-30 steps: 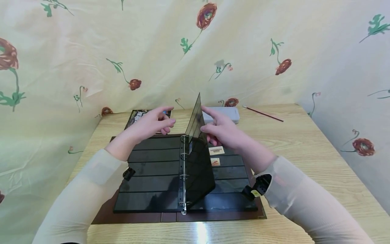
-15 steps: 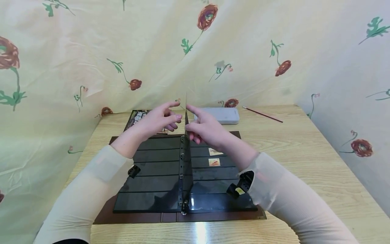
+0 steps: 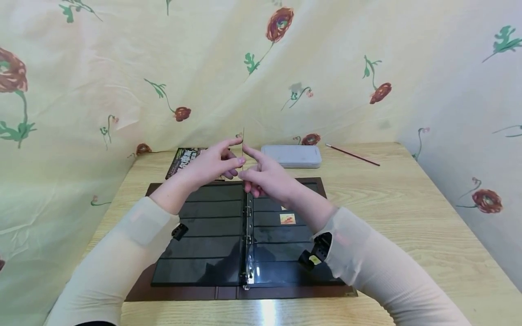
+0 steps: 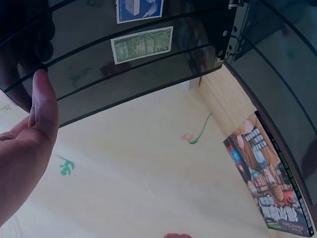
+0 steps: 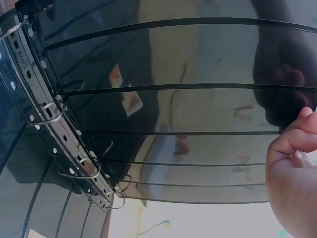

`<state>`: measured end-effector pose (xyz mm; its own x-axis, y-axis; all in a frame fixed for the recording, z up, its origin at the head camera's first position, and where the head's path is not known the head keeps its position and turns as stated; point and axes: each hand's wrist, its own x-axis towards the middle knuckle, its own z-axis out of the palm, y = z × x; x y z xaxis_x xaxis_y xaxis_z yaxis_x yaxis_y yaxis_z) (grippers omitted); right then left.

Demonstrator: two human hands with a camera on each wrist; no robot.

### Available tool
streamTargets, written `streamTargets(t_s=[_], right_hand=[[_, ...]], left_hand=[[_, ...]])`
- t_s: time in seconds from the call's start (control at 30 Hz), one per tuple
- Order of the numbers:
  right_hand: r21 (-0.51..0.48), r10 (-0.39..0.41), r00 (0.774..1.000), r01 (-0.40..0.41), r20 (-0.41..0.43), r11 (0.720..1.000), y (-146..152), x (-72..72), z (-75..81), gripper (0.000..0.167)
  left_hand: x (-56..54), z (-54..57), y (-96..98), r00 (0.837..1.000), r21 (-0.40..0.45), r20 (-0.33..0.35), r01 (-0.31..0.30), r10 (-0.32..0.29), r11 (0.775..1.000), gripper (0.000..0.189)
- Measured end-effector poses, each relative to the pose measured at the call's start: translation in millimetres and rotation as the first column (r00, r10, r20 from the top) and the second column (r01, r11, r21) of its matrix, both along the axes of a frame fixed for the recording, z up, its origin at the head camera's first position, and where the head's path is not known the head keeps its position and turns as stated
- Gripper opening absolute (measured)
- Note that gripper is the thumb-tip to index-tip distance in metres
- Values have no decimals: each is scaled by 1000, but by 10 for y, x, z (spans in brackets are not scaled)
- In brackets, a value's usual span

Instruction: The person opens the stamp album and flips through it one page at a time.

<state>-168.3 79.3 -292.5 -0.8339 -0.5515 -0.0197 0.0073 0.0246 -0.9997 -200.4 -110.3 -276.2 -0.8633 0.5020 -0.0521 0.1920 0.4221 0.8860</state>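
Note:
An open ring-binder stamp album (image 3: 212, 292) lies on the table, its black pocket pages spread. One album page (image 5: 223, 59) stands upright between my hands, seen edge-on from the head. My right hand (image 3: 267, 176) pinches its outer edge from the right, thumb across the edge, index finger extended. From the left, my left hand (image 3: 212, 160) meets the page with loose fingers; a fingertip touches the page face in the left wrist view. That face bears a blue stamp (image 4: 139, 9) and a green stamp (image 4: 142, 45). An orange-white stamp (image 3: 287, 219) sits in the right-hand page.
Behind the album stand a white case (image 3: 291, 156) and, further left, a dark picture-covered booklet (image 3: 185, 158). A thin dark red pencil (image 3: 352, 155) lies at the back right of the wooden table (image 3: 391, 199). Flower-patterned cloth (image 3: 212, 68) hangs behind.
The page has swung left from a rightward lean to upright, carried by my right hand. My left hand has shifted slightly right and now meets the page.

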Motion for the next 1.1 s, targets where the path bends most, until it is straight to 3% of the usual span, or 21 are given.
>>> streamTargets(t_s=[0.4, 0.6, 0.9, 1.1], right_hand=[[6, -25, 999, 25, 25, 1000, 132, -17, -37, 68], [63, -48, 999, 48, -15, 997, 292, -53, -78, 64], [232, -108, 984, 139, -142, 963, 713, -120, -308, 56], [337, -96, 979, 153, -179, 929, 992, -155, -518, 59]], left_hand=[[12, -15, -99, 999, -18, -34, -14, 14, 1000, 60], [0, -4, -134, 998, -49, -66, -25, 21, 999, 60], [-8, -19, -310, 994, -67, -86, -68, 62, 995, 59], [23, -25, -414, 990, -93, -106, -106, 96, 990, 58]])
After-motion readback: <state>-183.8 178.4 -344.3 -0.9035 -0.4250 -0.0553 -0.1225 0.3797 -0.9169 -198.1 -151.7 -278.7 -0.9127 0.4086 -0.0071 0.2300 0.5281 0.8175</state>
